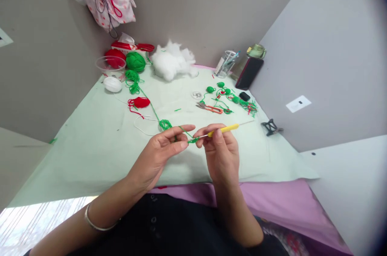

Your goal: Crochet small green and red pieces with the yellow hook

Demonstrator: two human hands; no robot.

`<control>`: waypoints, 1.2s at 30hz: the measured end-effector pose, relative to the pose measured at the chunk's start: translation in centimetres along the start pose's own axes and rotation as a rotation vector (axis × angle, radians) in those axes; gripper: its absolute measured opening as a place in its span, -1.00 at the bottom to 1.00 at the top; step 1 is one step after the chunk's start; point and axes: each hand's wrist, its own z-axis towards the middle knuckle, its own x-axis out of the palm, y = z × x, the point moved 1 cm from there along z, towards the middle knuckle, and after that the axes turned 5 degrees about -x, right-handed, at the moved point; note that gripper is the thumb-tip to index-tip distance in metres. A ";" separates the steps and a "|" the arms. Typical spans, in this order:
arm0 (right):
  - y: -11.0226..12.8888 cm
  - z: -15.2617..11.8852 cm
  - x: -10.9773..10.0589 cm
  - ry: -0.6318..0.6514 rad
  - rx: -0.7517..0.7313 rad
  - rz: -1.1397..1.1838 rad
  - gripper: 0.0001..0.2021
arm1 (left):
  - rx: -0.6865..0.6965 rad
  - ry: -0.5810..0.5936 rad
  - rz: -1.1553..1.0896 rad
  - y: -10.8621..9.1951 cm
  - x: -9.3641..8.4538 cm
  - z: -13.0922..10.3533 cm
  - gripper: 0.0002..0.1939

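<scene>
My right hand (223,153) is closed around a crochet hook with a yellow handle (227,129), its metal tip pointing left. That tip meets a small green crochet piece (193,140), which my left hand (163,145) pinches between thumb and fingers. Green yarn crosses the raised left index finger. Behind the left hand lies a loose green yarn bundle (165,125), from which a strand runs back to a tangle of green yarn (133,80) and a green yarn ball (136,61). How the hook's tip sits in the stitches is too small to tell.
Orange-handled thread snips (213,108) lie beyond my hands, near small green crocheted pieces (227,91). White stuffing (173,60) sits at the back. A red yarn bundle (141,102) and a white ball of thread (112,84) are left. A phone (249,73) leans at the right.
</scene>
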 end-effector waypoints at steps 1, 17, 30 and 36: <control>0.1 0.0 0.0 0.003 -0.009 -0.021 -0.81 | 0.005 -0.006 0.006 -0.1 0.0 0.0 -0.69; 1.1 -1.6 -0.2 0.149 -0.426 -0.540 -0.76 | 0.108 -0.071 0.069 0.2 -0.1 -0.2 -0.68; 0.2 -1.1 -0.1 0.060 -0.411 -0.392 -0.79 | -0.066 -0.026 -0.256 0.2 0.2 0.1 -0.68; 0.1 -0.7 0.3 0.125 -0.363 -0.427 -0.82 | 0.022 -0.016 -0.112 0.1 0.5 -0.1 -0.70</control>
